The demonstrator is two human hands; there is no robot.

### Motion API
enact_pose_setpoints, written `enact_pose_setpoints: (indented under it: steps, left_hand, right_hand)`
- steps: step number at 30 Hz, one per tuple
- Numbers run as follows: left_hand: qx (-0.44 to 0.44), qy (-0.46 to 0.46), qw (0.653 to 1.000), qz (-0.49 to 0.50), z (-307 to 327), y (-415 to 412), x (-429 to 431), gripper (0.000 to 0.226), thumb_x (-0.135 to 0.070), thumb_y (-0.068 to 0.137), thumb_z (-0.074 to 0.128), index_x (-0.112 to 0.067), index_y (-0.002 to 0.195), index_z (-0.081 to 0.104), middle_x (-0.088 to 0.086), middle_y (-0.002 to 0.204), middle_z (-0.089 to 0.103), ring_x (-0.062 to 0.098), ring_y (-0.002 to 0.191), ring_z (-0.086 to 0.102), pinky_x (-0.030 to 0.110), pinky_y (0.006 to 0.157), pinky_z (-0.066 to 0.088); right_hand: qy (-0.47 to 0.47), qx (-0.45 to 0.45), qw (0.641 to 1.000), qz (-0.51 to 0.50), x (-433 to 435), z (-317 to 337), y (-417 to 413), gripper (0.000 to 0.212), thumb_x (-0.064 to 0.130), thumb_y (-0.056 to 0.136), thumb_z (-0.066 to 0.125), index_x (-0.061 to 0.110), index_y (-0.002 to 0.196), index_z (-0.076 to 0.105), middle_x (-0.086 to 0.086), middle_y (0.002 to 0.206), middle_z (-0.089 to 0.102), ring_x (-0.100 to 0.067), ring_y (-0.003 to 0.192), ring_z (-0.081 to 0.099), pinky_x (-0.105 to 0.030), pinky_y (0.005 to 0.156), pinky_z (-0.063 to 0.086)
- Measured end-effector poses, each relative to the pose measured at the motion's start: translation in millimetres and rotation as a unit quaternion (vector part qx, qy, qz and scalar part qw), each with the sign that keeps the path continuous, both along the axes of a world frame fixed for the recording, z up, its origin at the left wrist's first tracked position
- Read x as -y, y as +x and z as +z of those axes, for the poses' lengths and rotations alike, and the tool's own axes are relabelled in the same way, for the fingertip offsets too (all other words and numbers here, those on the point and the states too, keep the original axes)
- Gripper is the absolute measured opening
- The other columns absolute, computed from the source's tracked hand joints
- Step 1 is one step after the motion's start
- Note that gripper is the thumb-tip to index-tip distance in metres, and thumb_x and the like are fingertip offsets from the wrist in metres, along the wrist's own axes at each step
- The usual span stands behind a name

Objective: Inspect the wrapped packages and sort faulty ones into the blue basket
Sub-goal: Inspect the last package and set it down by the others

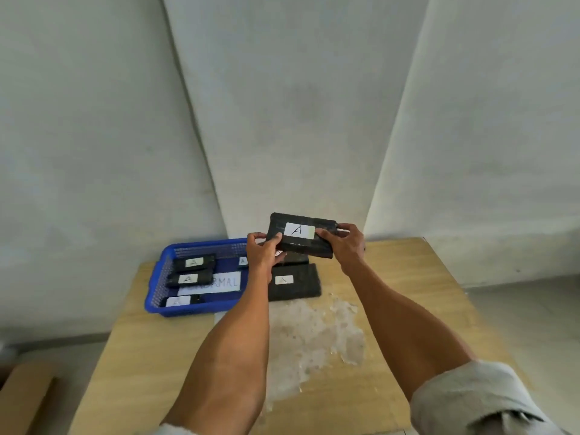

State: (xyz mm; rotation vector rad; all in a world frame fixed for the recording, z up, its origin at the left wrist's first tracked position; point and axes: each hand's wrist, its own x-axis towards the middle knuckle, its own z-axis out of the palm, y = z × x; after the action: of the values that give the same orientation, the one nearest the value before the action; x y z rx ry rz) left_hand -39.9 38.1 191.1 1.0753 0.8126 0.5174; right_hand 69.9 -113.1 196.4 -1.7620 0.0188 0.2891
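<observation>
Pale walls meet in a corner behind a wooden desk (408,309) — both hands hold one wrapped package (304,244) up above it.

Left hand (262,252) grips the package's left end, thumb on the front; right hand (343,246) grips the right end, so the black package hangs clear of the desk, its white "A" label facing the camera. Below it a second package (295,285) lies flat on the desk, just right of the blue basket (157,287). Inside the basket lie several labelled packages (190,278) and a white paper sign (219,284) — its lettering partly covered. A worn pale patch (314,334) marks the desk nearer the person.
</observation>
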Motion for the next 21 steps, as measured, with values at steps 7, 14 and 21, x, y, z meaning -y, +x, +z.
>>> enact_pose_setpoints:
  steps: [7,14,21]
  left_hand:
    - [0.037,0.013,0.999,0.003,6.6,-52.2,-37.8,0.030,-0.001,0.087,0.071,-0.018,0.110,0.064,0.020,0.105,0.071,0.031,0.098,0.069,0.042,0.076,0.062]
    - [0.081,0.020,0.997,0.004,5.9,-77.2,-42.0,0.032,0.006,0.088,0.067,-0.009,0.115,0.059,0.025,0.110,0.071,0.035,0.104,0.070,0.037,0.081,0.061]
    - [0.073,0.013,0.997,0.015,4.2,-78.2,-43.5,0.028,0.007,0.088,0.066,-0.011,0.109,0.060,0.027,0.116,0.067,0.036,0.104,0.070,0.038,0.079,0.062]
  right_hand:
    - [0.017,0.020,1.000,-0.014,-48.0,27.5,-19.3,0.034,0.045,0.089,0.073,0.019,0.111,0.074,-0.004,0.102,0.070,-0.023,0.097,0.062,-0.035,0.093,0.053]
    - [-0.005,0.044,0.999,-0.023,-65.2,41.3,-32.6,0.026,0.037,0.087,0.076,0.017,0.104,0.076,-0.001,0.096,0.070,-0.025,0.103,0.065,-0.041,0.098,0.054]
    - [-0.011,0.078,0.997,-0.025,-64.6,45.9,-40.9,0.034,0.040,0.086,0.078,0.014,0.107,0.076,-0.005,0.105,0.075,-0.023,0.105,0.066,-0.041,0.100,0.053]
